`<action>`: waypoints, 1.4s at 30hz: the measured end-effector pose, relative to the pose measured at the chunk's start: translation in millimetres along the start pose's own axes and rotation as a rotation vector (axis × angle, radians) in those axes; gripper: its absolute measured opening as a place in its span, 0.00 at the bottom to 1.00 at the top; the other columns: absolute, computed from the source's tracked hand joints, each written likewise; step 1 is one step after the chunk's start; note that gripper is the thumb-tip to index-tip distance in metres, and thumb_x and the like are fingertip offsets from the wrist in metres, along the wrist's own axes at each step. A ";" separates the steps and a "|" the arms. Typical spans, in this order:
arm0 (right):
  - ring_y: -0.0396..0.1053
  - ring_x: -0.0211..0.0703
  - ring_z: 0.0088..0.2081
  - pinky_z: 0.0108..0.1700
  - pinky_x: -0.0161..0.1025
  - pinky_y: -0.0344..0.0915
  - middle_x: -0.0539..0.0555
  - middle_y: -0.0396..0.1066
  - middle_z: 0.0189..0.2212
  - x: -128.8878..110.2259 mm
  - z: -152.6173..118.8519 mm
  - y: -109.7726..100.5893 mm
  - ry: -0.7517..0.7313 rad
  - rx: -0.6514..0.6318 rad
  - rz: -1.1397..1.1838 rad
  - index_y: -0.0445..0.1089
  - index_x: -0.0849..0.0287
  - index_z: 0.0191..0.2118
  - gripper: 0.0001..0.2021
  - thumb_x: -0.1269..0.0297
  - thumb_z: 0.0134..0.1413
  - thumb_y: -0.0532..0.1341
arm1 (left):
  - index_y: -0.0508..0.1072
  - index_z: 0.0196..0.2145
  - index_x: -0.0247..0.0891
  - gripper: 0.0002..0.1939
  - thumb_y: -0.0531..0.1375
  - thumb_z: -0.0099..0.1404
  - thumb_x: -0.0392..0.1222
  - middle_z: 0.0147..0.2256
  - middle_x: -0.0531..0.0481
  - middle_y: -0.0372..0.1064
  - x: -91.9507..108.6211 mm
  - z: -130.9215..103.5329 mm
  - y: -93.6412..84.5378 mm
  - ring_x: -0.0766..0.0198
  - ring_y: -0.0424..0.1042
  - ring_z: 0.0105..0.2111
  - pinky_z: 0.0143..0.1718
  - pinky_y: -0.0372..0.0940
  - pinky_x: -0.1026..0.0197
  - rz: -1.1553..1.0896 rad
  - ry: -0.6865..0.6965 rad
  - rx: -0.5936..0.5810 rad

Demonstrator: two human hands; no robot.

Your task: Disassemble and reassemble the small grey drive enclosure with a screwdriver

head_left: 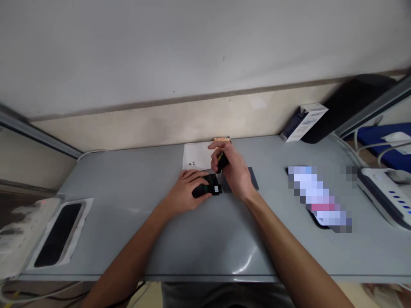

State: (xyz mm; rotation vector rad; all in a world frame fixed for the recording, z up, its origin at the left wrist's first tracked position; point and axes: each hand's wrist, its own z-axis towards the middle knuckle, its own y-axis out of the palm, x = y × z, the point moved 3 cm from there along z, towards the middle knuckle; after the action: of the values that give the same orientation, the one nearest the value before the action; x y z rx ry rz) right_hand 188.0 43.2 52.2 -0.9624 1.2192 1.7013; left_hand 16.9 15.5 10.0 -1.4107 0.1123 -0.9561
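Note:
My left hand (188, 191) is wrapped round a small black electronic device (205, 189) with a bare circuit part and a small white label, holding it down on the grey table. In my right hand (233, 169) is a screwdriver (222, 162) with a black and yellow-green handle. Its shaft points down at the device; whether the tip sits in a screw is too small to tell. Behind the hands lies a white sheet (196, 155) with several tiny dark pieces on it. A dark flat panel (253, 179) lies partly hidden under my right hand.
An orange item (222, 139) lies by the wall behind my right hand. To the right are a phone (316, 196) with a blurred screen, a white-and-blue box (304, 122) and a white power strip (385, 192). On the left, a dark phone-like slab (58, 234) lies beside another power strip (24, 239).

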 end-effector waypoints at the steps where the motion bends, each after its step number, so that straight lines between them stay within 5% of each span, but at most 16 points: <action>1: 0.64 0.39 0.29 0.34 0.39 0.64 0.48 0.64 0.27 -0.8 0.1 0.1 -0.012 0.003 -0.024 0.71 0.53 0.36 0.22 0.38 0.65 0.59 | 0.77 0.45 0.44 0.08 0.66 0.70 0.47 0.57 0.46 0.76 -0.1 0.3 -0.1 0.50 0.71 0.58 0.61 0.63 0.43 0.000 -0.004 -0.005; 4: 0.64 0.36 0.27 0.32 0.38 0.64 0.47 0.66 0.26 0.4 0.0 1.4 -0.025 0.020 -0.010 0.64 0.53 0.31 0.24 0.37 0.62 0.62 | 0.76 0.45 0.44 0.09 0.66 0.70 0.47 0.57 0.46 0.76 0.1 0.8 -1.3 0.50 0.71 0.58 0.61 0.62 0.43 0.001 -0.006 -0.006; 9: 0.49 0.33 0.19 0.23 0.36 0.54 0.41 0.52 0.17 6.0 -0.7 3.6 -0.052 0.111 0.037 0.56 0.52 0.28 0.28 0.34 0.57 0.64 | 0.75 0.48 0.44 0.12 0.66 0.69 0.47 0.54 0.47 0.77 1.3 0.6 -2.9 0.50 0.71 0.57 0.61 0.62 0.43 -0.010 -0.009 -0.007; 15: 0.61 0.37 0.25 0.28 0.38 0.61 0.47 0.62 0.24 3.7 -0.8 4.0 -0.016 0.001 0.087 0.70 0.53 0.36 0.24 0.35 0.65 0.57 | 0.76 0.47 0.43 0.11 0.66 0.70 0.47 0.56 0.46 0.76 1.7 1.2 -0.9 0.50 0.71 0.57 0.61 0.62 0.43 0.013 0.006 0.000; 20: 0.67 0.35 0.26 0.31 0.38 0.66 0.46 0.69 0.28 -3.6 0.7 -2.5 0.000 -0.017 0.075 0.61 0.52 0.32 0.23 0.41 0.56 0.70 | 0.77 0.47 0.44 0.10 0.66 0.70 0.46 0.58 0.46 0.75 0.8 1.2 -0.1 0.50 0.70 0.59 0.61 0.62 0.44 0.017 0.015 -0.008; 24: 0.54 0.31 0.17 0.22 0.33 0.56 0.38 0.55 0.18 -2.0 3.5 -3.9 -0.007 0.024 0.060 0.52 0.51 0.32 0.28 0.39 0.54 0.69 | 0.77 0.48 0.45 0.10 0.65 0.71 0.45 0.58 0.47 0.75 1.1 1.5 -1.0 0.51 0.71 0.59 0.62 0.62 0.44 0.009 0.012 -0.015; 28: 0.48 0.31 0.18 0.21 0.34 0.52 0.38 0.50 0.18 0.4 3.6 -1.0 -0.025 0.036 0.039 0.57 0.51 0.33 0.27 0.32 0.56 0.63 | 0.78 0.48 0.45 0.09 0.65 0.70 0.45 0.57 0.47 0.76 0.4 1.9 -0.8 0.51 0.72 0.58 0.61 0.62 0.43 0.029 0.009 -0.002; 33: 0.55 0.36 0.21 0.26 0.37 0.58 0.43 0.56 0.20 -1.4 2.9 -1.8 0.008 -0.036 0.080 0.71 0.52 0.42 0.27 0.31 0.63 0.55 | 0.78 0.48 0.44 0.10 0.65 0.71 0.46 0.57 0.46 0.76 1.2 2.1 -1.1 0.51 0.72 0.57 0.61 0.62 0.43 0.049 0.022 0.009; 36: 0.65 0.39 0.28 0.32 0.40 0.66 0.48 0.65 0.25 -1.5 3.8 -6.5 0.044 -0.094 0.104 0.75 0.53 0.41 0.24 0.35 0.63 0.59 | 0.77 0.48 0.44 0.09 0.64 0.72 0.46 0.57 0.46 0.76 2.8 2.5 -2.2 0.51 0.72 0.58 0.61 0.62 0.44 0.059 0.021 0.002; 39: 0.73 0.40 0.32 0.37 0.40 0.70 0.50 0.72 0.32 -1.2 3.9 -11.0 0.046 -0.111 0.054 0.72 0.54 0.34 0.22 0.37 0.59 0.65 | 0.77 0.48 0.44 0.10 0.64 0.71 0.47 0.58 0.46 0.75 3.1 2.7 -2.4 0.51 0.71 0.59 0.62 0.62 0.43 0.061 0.013 -0.003; 42: 0.71 0.37 0.25 0.31 0.38 0.69 0.48 0.73 0.27 -1.8 3.3 -12.0 0.000 -0.061 -0.032 0.64 0.54 0.30 0.25 0.36 0.55 0.67 | 0.77 0.49 0.45 0.10 0.65 0.71 0.46 0.58 0.47 0.75 1.9 2.4 -1.4 0.51 0.71 0.59 0.62 0.61 0.43 0.060 0.008 -0.005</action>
State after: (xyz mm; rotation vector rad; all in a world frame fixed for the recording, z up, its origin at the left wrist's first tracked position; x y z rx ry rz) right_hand 199.3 48.4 50.5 -1.0129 1.1516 1.7224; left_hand 18.8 16.4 12.6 -1.4007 0.1619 -0.9120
